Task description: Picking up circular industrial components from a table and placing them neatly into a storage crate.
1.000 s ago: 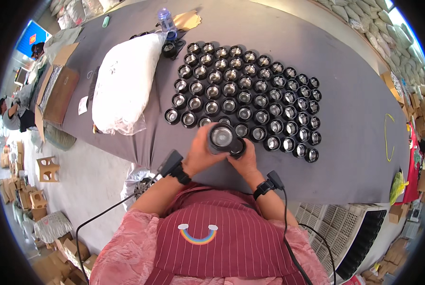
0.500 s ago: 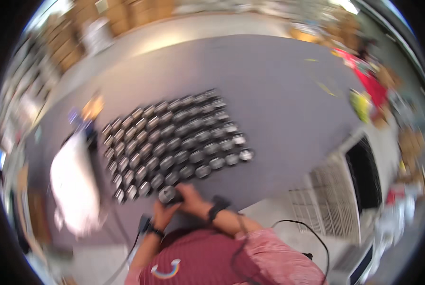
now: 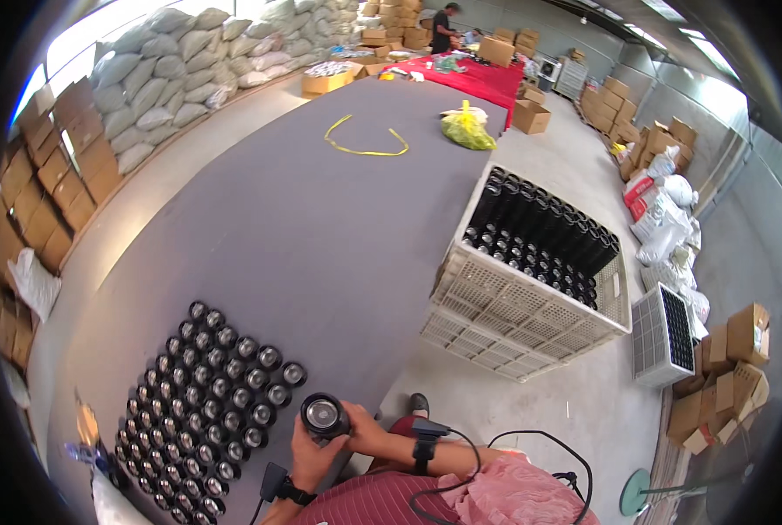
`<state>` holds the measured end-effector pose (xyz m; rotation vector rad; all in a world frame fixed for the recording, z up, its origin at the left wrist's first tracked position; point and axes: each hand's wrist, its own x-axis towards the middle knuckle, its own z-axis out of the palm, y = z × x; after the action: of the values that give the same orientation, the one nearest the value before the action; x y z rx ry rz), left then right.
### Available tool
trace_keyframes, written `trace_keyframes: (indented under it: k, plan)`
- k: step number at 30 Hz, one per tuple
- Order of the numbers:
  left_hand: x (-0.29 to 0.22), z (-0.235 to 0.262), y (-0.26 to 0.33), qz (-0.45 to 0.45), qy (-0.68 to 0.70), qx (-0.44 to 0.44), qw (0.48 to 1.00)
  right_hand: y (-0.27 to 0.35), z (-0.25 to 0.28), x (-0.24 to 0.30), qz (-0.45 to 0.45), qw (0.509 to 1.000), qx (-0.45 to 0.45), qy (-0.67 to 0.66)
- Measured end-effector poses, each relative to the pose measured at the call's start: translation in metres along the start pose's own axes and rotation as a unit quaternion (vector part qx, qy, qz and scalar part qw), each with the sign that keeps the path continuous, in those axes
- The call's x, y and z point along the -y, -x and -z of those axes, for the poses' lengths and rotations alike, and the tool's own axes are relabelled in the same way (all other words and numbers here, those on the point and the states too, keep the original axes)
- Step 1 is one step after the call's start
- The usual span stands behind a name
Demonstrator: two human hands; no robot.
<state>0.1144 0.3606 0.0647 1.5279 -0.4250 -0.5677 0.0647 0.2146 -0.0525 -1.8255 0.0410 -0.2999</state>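
Note:
In front of my body I hold a black cylindrical part (image 3: 324, 415) with a shiny, silvery round end facing up. My left hand (image 3: 310, 451) grips its near left side, and my right hand (image 3: 362, 429) grips it from the right. Both hands are closed around it, their fingers partly hidden behind it. To the left, on the grey table (image 3: 303, 236), similar black cylindrical parts (image 3: 200, 395) stand upright in close rows, their shiny round ends up. The nearest of these are just left of the held one, apart from it.
A white plastic crate (image 3: 531, 311) of black cylinders stands right of the table, with a smaller filled crate (image 3: 658, 341) beyond. A yellow strap (image 3: 365, 151) and a yellow bag (image 3: 468, 131) lie toward the far end. A cable (image 3: 575, 451) loops near my right arm.
My view has swung right, bringing the filled crates into sight and shifting the rows to the lower left. The part stays between both my hands.

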Motion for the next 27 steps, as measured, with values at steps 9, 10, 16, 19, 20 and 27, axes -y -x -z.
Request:
trace_keyframes:
  k: [9, 10, 16, 19, 20, 27]
  plan:
    - [-0.011, -0.173, -0.182, -0.092, -0.013, 0.070, 0.993, -0.060, 0.284, 0.030, -0.096, 0.980, -0.167, -0.051]
    - [0.005, -0.184, -0.205, -0.121, -0.105, 0.066, 0.985, -0.067, 0.317, 0.023, -0.057, 0.976, -0.211, 0.003]
    - [0.097, -0.216, -0.306, -0.143, -0.357, 0.007, 0.923, -0.124, 0.501, -0.019, -0.073, 0.952, -0.288, 0.074]
    - [0.108, -0.226, -0.328, -0.043, -0.481, 0.045, 0.875, -0.154, 0.559, -0.063, -0.122, 0.928, -0.351, 0.043]
    - [0.101, -0.233, -0.332, -0.033, -0.531, 0.078, 0.843, -0.157, 0.579, -0.089, -0.138, 0.924, -0.356, 0.037]
    - [0.102, -0.234, -0.337, 0.011, -0.590, 0.096, 0.802, -0.229, 0.614, -0.218, -0.132, 0.902, -0.397, 0.105]
